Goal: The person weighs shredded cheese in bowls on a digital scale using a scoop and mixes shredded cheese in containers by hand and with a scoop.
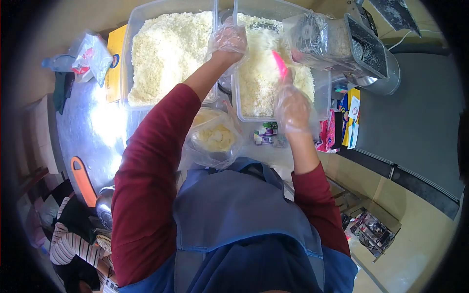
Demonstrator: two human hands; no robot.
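Observation:
My left hand (pixel 228 40), in a clear plastic glove, is closed at the facing rims of two clear plastic tubs; whether it grips a rim is hard to see. My right hand (pixel 294 105), gloved too, holds a bright pink utensil (pixel 280 63) over the right tub. Pale, crumbly grated food (pixel 251 88) lies in the right tub (pixel 254 118), and a larger heap (pixel 171 53) fills the left tub (pixel 125 73). Below them a clear bag (pixel 215 139) holds pale yellow pieces. A metal machine with a clear-covered chute (pixel 317 41) overhangs the right tub.
On the left are a yellow box (pixel 115 63), a plastic bottle (pixel 57 63) and an orange-handled tool (pixel 84 180) on the metal table (pixel 90 132). Small cartons (pixel 266 133) lie below the right tub. At lower left another person (pixel 75 244) in striped sleeves is visible.

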